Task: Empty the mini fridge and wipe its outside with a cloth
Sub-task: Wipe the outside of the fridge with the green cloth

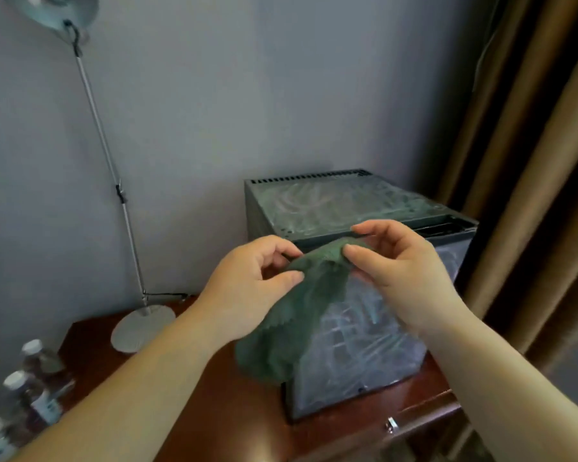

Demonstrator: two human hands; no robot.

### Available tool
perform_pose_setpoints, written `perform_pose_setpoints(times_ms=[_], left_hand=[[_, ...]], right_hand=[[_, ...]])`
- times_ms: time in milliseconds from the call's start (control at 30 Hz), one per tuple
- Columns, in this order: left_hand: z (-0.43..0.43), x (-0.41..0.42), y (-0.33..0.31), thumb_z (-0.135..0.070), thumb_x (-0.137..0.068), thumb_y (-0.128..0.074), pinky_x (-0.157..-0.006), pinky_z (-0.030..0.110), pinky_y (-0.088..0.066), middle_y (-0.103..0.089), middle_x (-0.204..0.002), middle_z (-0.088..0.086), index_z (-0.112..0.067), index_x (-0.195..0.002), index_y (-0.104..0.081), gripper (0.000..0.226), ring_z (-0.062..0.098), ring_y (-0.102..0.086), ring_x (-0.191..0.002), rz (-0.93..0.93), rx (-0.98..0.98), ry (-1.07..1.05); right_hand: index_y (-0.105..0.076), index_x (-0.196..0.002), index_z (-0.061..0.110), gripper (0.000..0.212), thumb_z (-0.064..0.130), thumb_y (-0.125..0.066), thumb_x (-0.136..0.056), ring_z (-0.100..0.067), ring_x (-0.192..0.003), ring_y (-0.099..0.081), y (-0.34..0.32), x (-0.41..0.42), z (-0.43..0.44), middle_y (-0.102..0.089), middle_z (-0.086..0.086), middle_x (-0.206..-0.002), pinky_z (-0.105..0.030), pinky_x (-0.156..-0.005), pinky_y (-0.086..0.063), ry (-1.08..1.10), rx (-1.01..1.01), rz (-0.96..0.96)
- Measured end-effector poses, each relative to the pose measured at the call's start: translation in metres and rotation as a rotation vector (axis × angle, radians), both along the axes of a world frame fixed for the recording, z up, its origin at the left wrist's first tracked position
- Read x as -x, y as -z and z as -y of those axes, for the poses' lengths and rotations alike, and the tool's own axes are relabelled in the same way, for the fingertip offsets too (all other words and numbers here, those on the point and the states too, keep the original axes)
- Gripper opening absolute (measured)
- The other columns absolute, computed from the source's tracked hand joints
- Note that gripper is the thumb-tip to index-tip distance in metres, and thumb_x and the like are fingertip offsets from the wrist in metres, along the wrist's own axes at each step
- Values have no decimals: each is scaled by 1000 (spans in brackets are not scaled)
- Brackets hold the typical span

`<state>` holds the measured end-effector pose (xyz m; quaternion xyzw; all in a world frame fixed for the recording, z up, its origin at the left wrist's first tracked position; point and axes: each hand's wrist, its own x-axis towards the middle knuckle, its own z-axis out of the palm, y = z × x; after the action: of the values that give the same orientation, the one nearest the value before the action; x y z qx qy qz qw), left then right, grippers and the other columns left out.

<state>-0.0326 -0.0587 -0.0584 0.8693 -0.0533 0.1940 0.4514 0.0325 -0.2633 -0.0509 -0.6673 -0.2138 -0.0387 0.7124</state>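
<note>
We face a reddish wooden desk (214,405) against a grey wall (247,95), with a brown curtain (531,195) close on the right. The black mini fridge (347,208) stands at the desk's right end, its top streaked. Our left hand (247,288) and right hand (401,275) both pinch the green cloth (297,325) at the fridge's front top edge. Bare wood lies between the fridge, the lamp base (142,328) and the capped bottles (30,388).

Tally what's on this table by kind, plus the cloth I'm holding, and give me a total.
bottles: 3
fridge: 1
lamp: 1
cloth: 1
Total: 6
</note>
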Motion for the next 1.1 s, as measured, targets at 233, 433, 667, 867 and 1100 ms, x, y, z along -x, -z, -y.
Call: perform_pose_setpoints(times_ms=[233,433,667,867,1100], left_hand=[[53,-47,-25,-19,-89,-75,-70,22,-50,-68,-89,-17,-46,-101,-60,33,7,-64,-79,104,-54,-97],[40,-51,-24,-25,-89,-73,-84,25,-50,-67,-95,-21,-48,-106,-58,32,-1,-62,-90,122,-99,-306],[11,-58,-9,-25,-92,-70,-87,12,-40,-63,-108,-19,-37,-119,-58,32,-2,-58,-103,115,-191,-355],[-11,-64,5,-28,-97,-63,-91,8,-37,-58,-113,-27,-50,-120,-48,35,-9,-51,-113,97,-305,-304],[-32,-78,9,-38,-102,-51,-99,3,-25,-46,-135,-27,-44,-142,-42,42,-9,-38,-129,75,-442,-276]], right_hand=[[-65,-90,23,19,10,-78,-86,-21,-80,-69,-53,-57,45,-69,-4,-88,-31,-61,-56,145,-205,-69],[-66,-87,24,18,13,-78,-80,-33,-97,-72,-72,-111,12,-69,-6,-94,-42,-78,-59,88,-255,-169],[-66,-114,28,19,25,-65,-95,-13,-101,-65,-27,-118,-31,-70,7,-112,-34,-96,-51,-42,598,316],[-27,-157,36,55,38,-44,-105,-9,-143,-35,-2,-113,-25,-39,12,-157,-25,-115,-27,-275,1009,559],[7,-157,46,71,44,-40,-104,-1,-146,-28,-7,-114,-28,-30,23,-160,-25,-117,-25,-370,1025,546]])
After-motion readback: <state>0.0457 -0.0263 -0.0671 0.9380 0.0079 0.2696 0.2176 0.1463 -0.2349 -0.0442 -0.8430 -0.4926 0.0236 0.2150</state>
